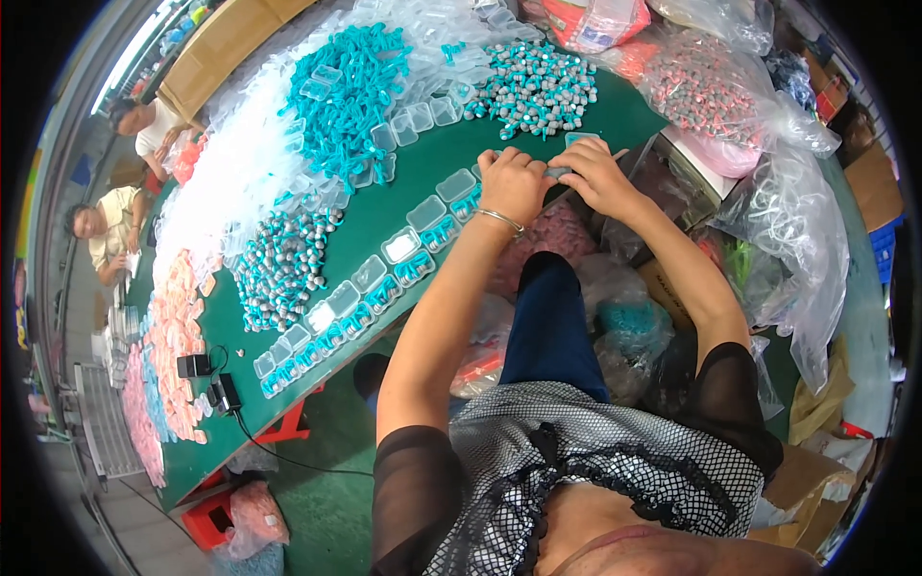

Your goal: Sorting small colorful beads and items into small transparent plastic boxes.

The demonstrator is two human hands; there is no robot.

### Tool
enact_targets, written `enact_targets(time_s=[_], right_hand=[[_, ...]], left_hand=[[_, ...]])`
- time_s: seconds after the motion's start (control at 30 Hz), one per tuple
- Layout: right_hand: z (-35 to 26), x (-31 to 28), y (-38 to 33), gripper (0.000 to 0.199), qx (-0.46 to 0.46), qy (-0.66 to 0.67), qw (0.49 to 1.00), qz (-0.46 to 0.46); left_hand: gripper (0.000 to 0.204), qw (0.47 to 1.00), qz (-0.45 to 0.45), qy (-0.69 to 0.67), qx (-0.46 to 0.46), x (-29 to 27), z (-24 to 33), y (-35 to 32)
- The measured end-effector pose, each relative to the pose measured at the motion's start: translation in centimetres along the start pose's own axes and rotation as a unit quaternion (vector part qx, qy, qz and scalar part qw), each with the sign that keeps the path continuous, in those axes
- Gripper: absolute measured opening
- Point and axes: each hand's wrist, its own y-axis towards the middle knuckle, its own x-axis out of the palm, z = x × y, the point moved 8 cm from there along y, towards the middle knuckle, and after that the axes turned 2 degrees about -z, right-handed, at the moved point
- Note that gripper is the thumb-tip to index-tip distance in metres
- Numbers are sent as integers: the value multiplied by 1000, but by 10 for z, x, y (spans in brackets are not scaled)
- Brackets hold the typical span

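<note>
At the table's near edge, my left hand [514, 184] and my right hand [597, 175] meet, fingers bent and closed. A small grey piece [557, 173] shows between their fingertips; its kind is mostly hidden by the fingers. Just past my right fingers lies a small teal-tinted clear piece [580, 139]. To the left of my left hand, a row of open clear plastic boxes [382, 293] follows the table edge, with teal parts inside and lids tipped back. Beyond my hands is a heap of small grey-and-teal pieces [534, 88].
A green table [408, 178] carries a teal parts heap [348, 96], a clear box pile [216, 168], more grey-and-teal pieces [283, 264] and peach pieces [175, 331]. Black adapters [223, 392] trail a cable. Plastic bags [706, 86] stand at right. Two people sit far left.
</note>
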Motion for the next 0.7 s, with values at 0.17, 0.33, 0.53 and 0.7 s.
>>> enact_targets(time_s=[0.17,0.33,0.53,0.7], right_hand=[[-8,-6,6,25,-24,-29,999,16],[-2,-4,10,28,-25,-141,988,53],[-27,-18,14,30,-23,-117,991,56],[-40,-41,14,30,-8,-20,999,42]], left_hand=[[27,999,-2,-20,-37,-2,-7,-4],[51,994,29,1,-102,-25,-25,-15],[48,996,11,-47,-75,-32,-23,-10],[34,986,10,-163,-8,-49,-7,-2]])
